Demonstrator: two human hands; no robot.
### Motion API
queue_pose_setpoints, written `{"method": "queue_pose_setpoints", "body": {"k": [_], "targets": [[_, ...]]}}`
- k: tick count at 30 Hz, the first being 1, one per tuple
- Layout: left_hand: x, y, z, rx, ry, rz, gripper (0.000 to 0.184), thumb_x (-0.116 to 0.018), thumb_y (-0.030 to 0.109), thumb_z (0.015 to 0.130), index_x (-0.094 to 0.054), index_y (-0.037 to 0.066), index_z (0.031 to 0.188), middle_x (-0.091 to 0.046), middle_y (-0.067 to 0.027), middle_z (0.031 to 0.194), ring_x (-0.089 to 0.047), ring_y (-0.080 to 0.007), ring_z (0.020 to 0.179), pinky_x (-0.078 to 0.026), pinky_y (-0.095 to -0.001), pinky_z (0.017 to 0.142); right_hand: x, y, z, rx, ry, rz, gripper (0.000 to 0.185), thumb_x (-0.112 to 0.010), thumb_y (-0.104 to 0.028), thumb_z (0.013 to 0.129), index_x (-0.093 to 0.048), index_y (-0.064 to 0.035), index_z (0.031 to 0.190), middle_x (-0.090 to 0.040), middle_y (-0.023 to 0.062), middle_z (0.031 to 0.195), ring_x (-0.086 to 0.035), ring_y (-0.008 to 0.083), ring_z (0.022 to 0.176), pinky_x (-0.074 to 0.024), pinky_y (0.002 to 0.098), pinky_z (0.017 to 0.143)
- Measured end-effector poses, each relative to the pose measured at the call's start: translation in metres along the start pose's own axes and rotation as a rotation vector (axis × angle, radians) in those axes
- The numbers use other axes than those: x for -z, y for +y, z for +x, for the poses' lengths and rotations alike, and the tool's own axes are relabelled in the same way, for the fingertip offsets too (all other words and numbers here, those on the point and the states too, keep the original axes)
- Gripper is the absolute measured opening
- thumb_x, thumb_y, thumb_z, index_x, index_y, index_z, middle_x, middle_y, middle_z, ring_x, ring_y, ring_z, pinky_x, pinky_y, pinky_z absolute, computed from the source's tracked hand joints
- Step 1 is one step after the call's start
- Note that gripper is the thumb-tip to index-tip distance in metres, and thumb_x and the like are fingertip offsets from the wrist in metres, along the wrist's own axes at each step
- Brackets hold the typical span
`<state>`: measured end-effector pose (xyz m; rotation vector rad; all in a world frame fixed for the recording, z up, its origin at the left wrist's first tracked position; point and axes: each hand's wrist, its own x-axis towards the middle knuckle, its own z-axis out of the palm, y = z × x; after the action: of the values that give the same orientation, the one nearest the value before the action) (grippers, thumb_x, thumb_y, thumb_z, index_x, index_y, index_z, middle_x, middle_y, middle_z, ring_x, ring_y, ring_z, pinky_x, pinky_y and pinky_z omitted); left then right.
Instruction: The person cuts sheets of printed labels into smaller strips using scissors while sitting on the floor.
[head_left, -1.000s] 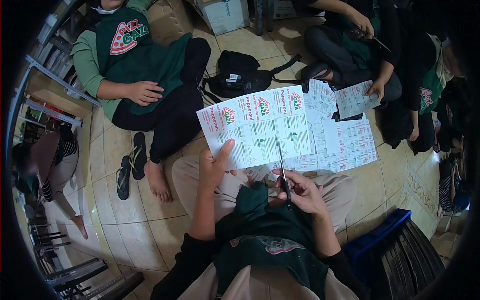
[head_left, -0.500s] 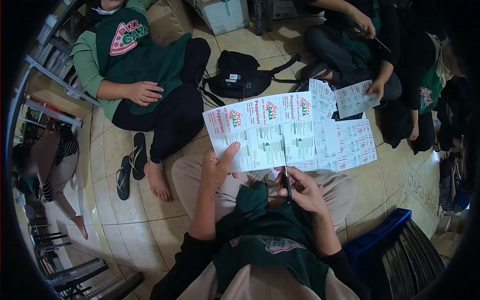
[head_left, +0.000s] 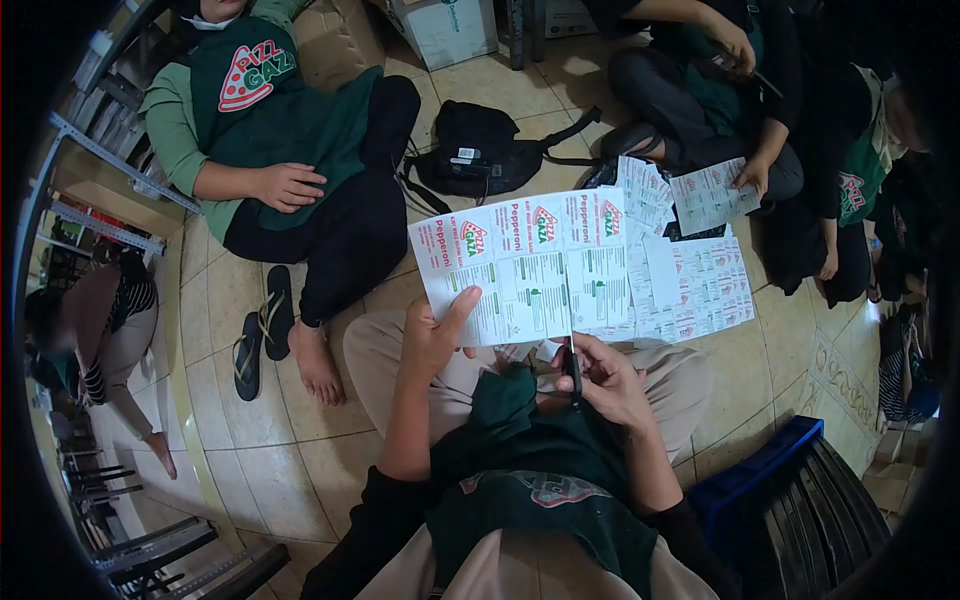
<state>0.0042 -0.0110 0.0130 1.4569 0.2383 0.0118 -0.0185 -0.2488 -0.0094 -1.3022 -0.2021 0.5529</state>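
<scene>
A white sheet printed with rows of "Pizza Gaza Pepperoni" labels (head_left: 500,275) is held up over my lap. My left hand (head_left: 440,335) pinches its lower left part, thumb on the printed side. In my right hand (head_left: 608,385) is a pair of scissors with black handles (head_left: 572,372). Their blades point away from me and lie at the sheet's lower edge, along the line between the middle and right label columns. How far the cut runs is hard to make out. Small paper scraps (head_left: 518,351) lie on my lap beneath the sheet.
More printed sheets (head_left: 700,290) lie on the tiled floor beyond my right knee. A black bag (head_left: 480,150) sits ahead, and flip-flops (head_left: 262,330) lie at left. Co-workers sit around; one person's hand (head_left: 752,178) holds a label sheet. A blue-edged crate (head_left: 765,470) stands at right.
The sheet has tilted and dipped slightly at its far edge. My right hand and the scissors have barely moved. The co-worker at upper right has shifted the hand with the dark tool a little.
</scene>
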Motion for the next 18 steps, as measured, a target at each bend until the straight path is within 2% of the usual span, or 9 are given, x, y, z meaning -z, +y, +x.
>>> {"method": "queue_pose_setpoints", "body": {"k": [4,6,7,9,12,13,15,16,18], "targets": [[-0.001,-0.001,-0.001,0.002,-0.024,0.033,0.025,-0.059,0.021,0.089,-0.061,-0.003,0.093,-0.064,-0.0081,0.071,-0.055,-0.0077,0.048,-0.041,-0.0219,0.036,0.003,0.001,0.001,0.012,-0.027,-0.041,0.05,-0.068,-0.001,0.08,-0.047,0.0004,0.125,-0.059,0.0043,0.099,-0.054,0.007,0.082,-0.0435,0.0199,0.074],[-0.001,-0.002,-0.001,0.002,-0.026,0.038,0.024,-0.059,0.021,0.089,-0.061,-0.003,0.093,-0.064,-0.008,0.071,-0.055,-0.0075,0.048,-0.041,-0.0219,0.036,0.0,0.005,0.002,0.051,0.045,0.056,0.04,-0.068,0.002,0.078,-0.047,-0.0005,0.112,-0.06,0.0084,0.101,-0.057,0.0091,0.087,-0.0456,0.0209,0.072],[-0.002,-0.003,0.0,0.007,-0.015,0.047,0.025,-0.059,0.021,0.089,-0.061,-0.003,0.093,-0.064,-0.0079,0.071,-0.055,-0.0074,0.048,-0.041,-0.0218,0.036,-0.001,0.005,0.002,0.051,0.045,0.056,0.04,-0.068,0.002,0.078,-0.047,-0.0005,0.112,-0.06,0.0084,0.101,-0.057,0.0091,0.087,-0.0456,0.0209,0.072],[-0.003,-0.004,0.0,0.012,-0.003,0.055,0.025,-0.059,0.021,0.089,-0.061,-0.003,0.093,-0.064,-0.0079,0.07,-0.055,-0.0073,0.048,-0.04,-0.0217,0.036,-0.004,0.005,0.003,0.04,0.147,0.173,0.036,-0.069,0.005,0.076,-0.043,-0.0036,0.099,-0.06,0.0125,0.102,-0.06,0.0116,0.088,-0.0473,0.0212,0.068],[-0.005,-0.005,0.0,0.011,0.014,0.041,0.025,-0.059,0.021,0.089,-0.061,-0.003,0.092,-0.063,-0.0075,0.069,-0.054,-0.0072,0.047,-0.04,-0.0216,0.036,-0.008,0.007,0.003,0.09,0.184,0.206,0.037,-0.07,0.006,0.075,-0.038,-0.0059,0.09,-0.059,0.0143,0.104,-0.062,0.0124,0.085,-0.0482,0.0211,0.065],[-0.006,-0.005,0.0,0.025,0.021,0.03,0.025,-0.059,0.021,0.089,-0.061,-0.003,0.092,-0.063,-0.0074,0.069,-0.054,-0.0072,0.047,-0.04,-0.0217,0.036,-0.006,0.01,0.003,0.09,0.184,0.206,0.037,-0.07,0.006,0.075,-0.038,-0.0059,0.09,-0.059,0.0143,0.104,-0.062,0.0124,0.085,-0.0482,0.0211,0.065],[-0.006,-0.005,0.0,0.039,0.028,0.02,0.025,-0.059,0.021,0.089,-0.061,-0.004,0.092,-0.063,-0.0073,0.068,-0.053,-0.0073,0.046,-0.04,-0.0218,0.036,-0.006,0.015,0.006,0.186,0.184,0.081,0.042,-0.071,0.006,0.074,-0.042,-0.0039,0.103,-0.059,0.0145,0.105,-0.061,0.0104,0.08,-0.0474,0.0197,0.064],[-0.006,-0.005,0.0,0.044,0.026,0.024,0.025,-0.059,0.022,0.089,-0.061,-0.003,0.092,-0.063,-0.0073,0.068,-0.053,-0.0074,0.046,-0.04,-0.0219,0.036,-0.007,0.01,0.005,0.185,0.184,0.081,0.042,-0.071,0.006,0.074,-0.042,-0.0039,0.103,-0.059,0.0145,0.105,-0.061,0.0104,0.08,-0.0474,0.0197,0.064],[-0.006,-0.005,0.001,0.05,0.024,0.028,0.026,-0.059,0.022,0.089,-0.061,-0.003,0.092,-0.063,-0.0074,0.068,-0.053,-0.0075,0.046,-0.04,-0.022,0.036,-0.011,-0.004,0.002,0.099,0.196,0.097,0.056,-0.07,0.006,0.075,-0.042,-0.0018,0.123,-0.058,0.0134,0.106,-0.058,0.0075,0.081,-0.0455,0.0179,0.065]]}}
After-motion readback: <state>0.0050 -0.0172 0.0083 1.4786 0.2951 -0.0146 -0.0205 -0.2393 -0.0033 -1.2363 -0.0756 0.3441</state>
